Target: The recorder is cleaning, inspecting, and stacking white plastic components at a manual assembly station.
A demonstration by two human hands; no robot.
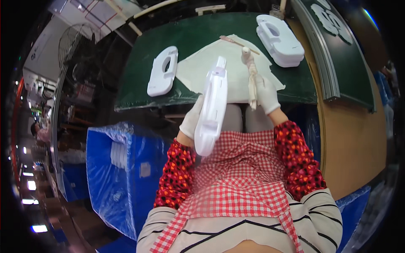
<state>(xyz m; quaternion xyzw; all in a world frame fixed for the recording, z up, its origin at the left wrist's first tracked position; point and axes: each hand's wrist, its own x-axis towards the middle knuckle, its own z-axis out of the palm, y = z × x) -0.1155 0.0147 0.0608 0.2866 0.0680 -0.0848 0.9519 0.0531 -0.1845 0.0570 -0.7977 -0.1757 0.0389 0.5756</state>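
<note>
My left hand [192, 120], in a white glove, grips a long white plastic part [214, 103] that is tilted up on edge in front of me. In my gloved right hand [267, 95] is a cloth-wrapped stick [252, 69] with a rounded knob at its upper end; its exact kind is unclear. The stick stands apart from the part, to its right. Under both spreads a white cloth [194, 67] on the green table [139, 63]. A thin tool with a pinkish wrapped end [230, 40] lies across the cloth's far side.
Similar white plastic parts lie on the table, one at the left [153, 82] and more at the right [289, 48]. A plastic-lined blue bin [147, 185] holding white pieces stands at my left. Brown cardboard [352, 143] and a metal-edged green board [346, 63] flank the right side.
</note>
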